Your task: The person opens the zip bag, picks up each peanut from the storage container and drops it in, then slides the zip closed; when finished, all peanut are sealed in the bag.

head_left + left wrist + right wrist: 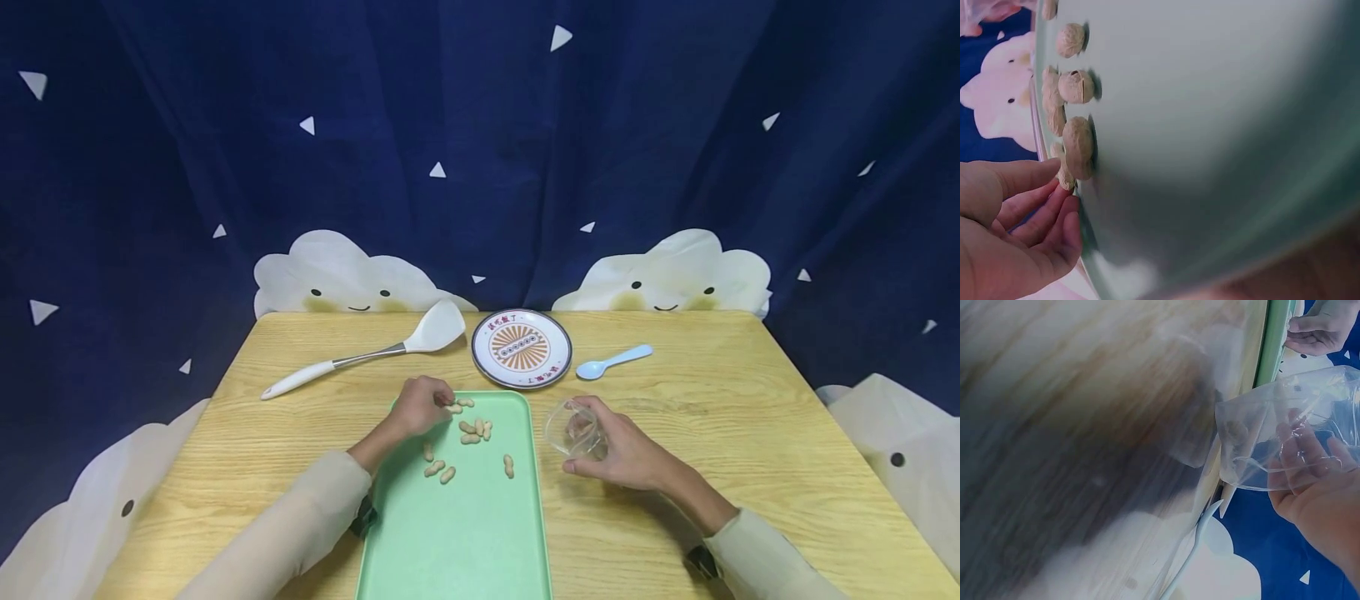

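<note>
My left hand (422, 407) is at the far left corner of the green tray (465, 533). In the left wrist view its thumb and fingertips pinch a peanut (1066, 180), partly hidden behind another peanut (1079, 147). Several more unshelled peanuts (471, 438) lie scattered over the tray's far half. Just right of the tray, my right hand (618, 450) grips a clear plastic cup (564, 429), tilted above the wooden table. Through its wall in the right wrist view, a brownish lump (1235, 431) shows near the base, too blurred to identify surely.
Behind the tray stands a white patterned plate (522, 350). A white-headed spatula (437, 327) lies to its left, and a small light-blue spoon (592, 369) to its right. The table (750, 433) ends at a dark blue curtain (495, 150).
</note>
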Demonstrator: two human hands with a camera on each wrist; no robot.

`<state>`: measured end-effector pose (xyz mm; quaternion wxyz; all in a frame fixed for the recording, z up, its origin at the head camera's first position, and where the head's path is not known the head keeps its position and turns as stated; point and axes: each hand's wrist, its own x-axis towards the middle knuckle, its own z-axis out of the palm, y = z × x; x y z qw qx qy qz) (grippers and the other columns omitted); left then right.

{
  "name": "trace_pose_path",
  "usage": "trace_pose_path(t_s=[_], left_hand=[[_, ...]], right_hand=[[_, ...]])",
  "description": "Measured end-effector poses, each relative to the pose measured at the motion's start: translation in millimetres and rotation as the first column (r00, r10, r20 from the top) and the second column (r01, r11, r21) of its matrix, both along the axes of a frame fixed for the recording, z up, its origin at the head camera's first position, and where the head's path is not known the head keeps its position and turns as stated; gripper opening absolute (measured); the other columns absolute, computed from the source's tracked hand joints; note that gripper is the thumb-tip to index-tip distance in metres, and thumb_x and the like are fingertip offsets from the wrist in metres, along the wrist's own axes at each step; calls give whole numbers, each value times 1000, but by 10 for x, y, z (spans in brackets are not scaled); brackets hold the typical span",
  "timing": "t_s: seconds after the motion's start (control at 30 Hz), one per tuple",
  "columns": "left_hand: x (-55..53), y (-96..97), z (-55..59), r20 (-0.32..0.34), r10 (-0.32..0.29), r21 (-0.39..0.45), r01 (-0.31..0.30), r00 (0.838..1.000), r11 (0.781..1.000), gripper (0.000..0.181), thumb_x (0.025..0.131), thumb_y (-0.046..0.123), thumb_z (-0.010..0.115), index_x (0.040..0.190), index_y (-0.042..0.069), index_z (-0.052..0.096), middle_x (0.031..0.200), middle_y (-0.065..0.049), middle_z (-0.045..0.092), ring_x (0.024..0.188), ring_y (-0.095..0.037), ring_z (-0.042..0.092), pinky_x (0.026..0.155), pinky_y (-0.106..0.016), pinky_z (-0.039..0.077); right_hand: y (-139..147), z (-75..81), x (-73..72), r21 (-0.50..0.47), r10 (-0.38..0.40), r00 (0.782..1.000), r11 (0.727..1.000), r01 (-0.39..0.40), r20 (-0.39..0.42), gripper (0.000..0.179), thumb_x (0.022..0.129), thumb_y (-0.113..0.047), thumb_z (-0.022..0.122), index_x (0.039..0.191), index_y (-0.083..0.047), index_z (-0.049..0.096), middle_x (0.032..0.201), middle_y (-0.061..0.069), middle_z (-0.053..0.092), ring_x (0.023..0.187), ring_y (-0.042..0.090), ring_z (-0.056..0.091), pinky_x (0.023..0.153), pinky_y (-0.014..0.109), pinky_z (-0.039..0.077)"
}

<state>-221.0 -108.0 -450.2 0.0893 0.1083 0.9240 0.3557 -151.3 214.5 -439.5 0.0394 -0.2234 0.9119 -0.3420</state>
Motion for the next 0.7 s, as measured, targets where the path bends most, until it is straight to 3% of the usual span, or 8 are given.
trace_pose_path(t_s=[0.2,0.43,0.7], left_hand=[[7,76,2,-45,-22,-50,20,999,999,14,73,-7,71,83,2,68,79,-7,67,75,-15,59,69,-28,51],[11,102,38,-38,-41,-93,37,998,995,11,76,-6,70,81,4,68,75,-3,64,72,-13,57,68,-26,48],[9,75,159,-49,-29,-6,29,998,1000,8,80,-2,67,86,3,69,80,-8,67,77,-15,59,70,-27,50]], right_hand=[[-3,5,4,-5,-2,1000,1000,2,-2,85,70,-48,79,137,-16,37,106,-4,63,101,16,61,90,45,47],[1,9,7,-8,-9,1000,1000,9,3,83,70,-46,79,136,-18,37,105,-4,63,99,16,61,89,44,47],[8,19,3,-2,-8,1000,1000,8,-4,84,70,-47,79,136,-17,37,105,-3,63,100,16,61,88,43,48]])
